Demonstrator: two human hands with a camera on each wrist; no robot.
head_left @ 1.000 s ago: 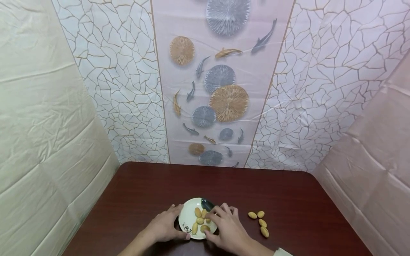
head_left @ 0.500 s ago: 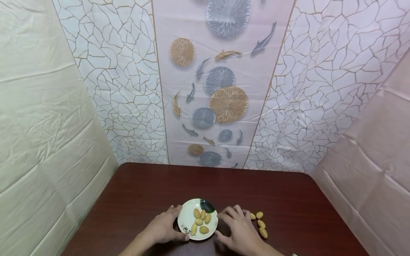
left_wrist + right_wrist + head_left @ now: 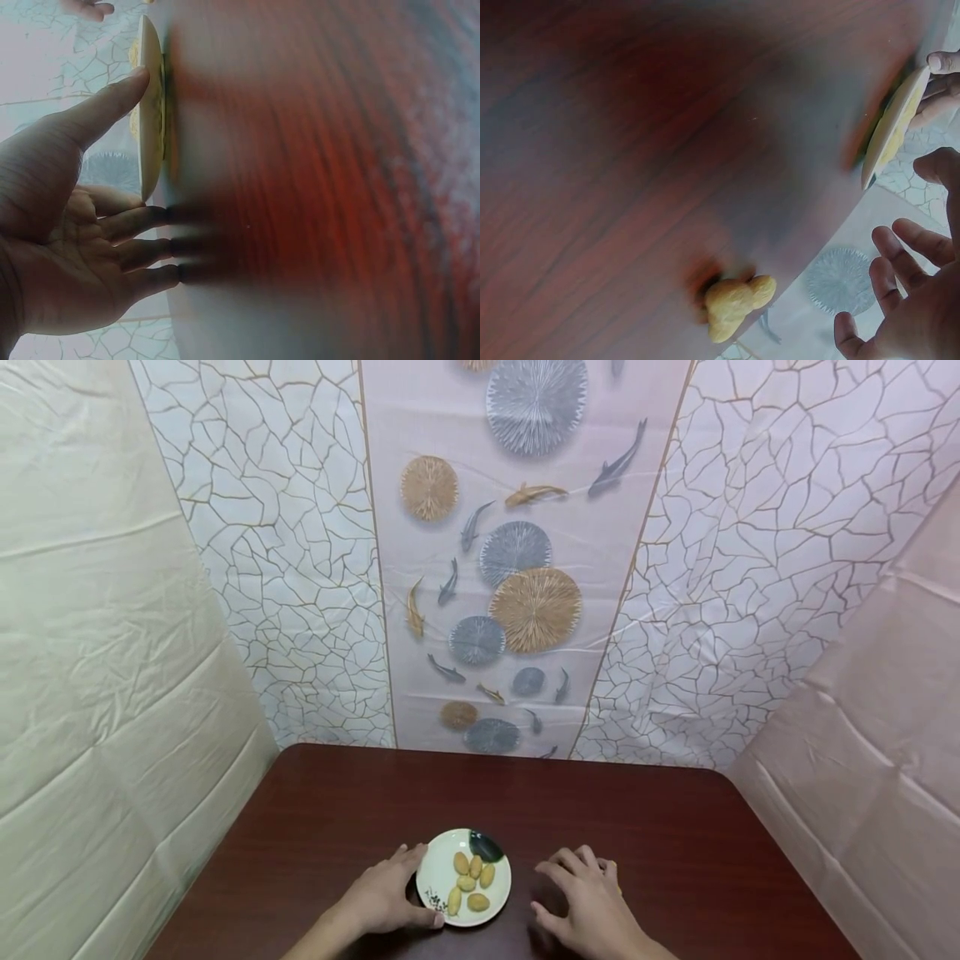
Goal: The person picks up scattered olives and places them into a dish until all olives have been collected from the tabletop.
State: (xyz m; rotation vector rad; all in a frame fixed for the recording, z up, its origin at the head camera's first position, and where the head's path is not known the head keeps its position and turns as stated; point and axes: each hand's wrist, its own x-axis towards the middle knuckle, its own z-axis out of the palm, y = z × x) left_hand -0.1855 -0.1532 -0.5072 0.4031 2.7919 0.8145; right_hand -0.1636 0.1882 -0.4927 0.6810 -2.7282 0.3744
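My left hand (image 3: pixel 386 893) rests at the left side of a small round plate (image 3: pixel 442 864), cream with a dark green patch. In the left wrist view its thumb and index finger touch the rim, while the other fingers extend toward the tabletop. Several yellow oval, date-like pieces (image 3: pixel 467 883) lie on the plate. To the right, my right hand (image 3: pixel 588 897) hovers over the table, loosely bent and holding nothing. Beyond its fingers, the right wrist view shows a cluster of the same yellow pieces (image 3: pixel 731 304) on the table, mostly covered by the hand in the head view.
The dark red-brown wooden table (image 3: pixel 360 802) has a rounded far edge. A patterned cloth (image 3: pixel 480 693) with fish and round motifs hangs behind it. Plain pale cloths (image 3: pixel 112 693) hang at both sides.
My right hand has withdrawn from over the plate and moved right, now covering most of the loose pieces. The left hand stays at the plate's rim.
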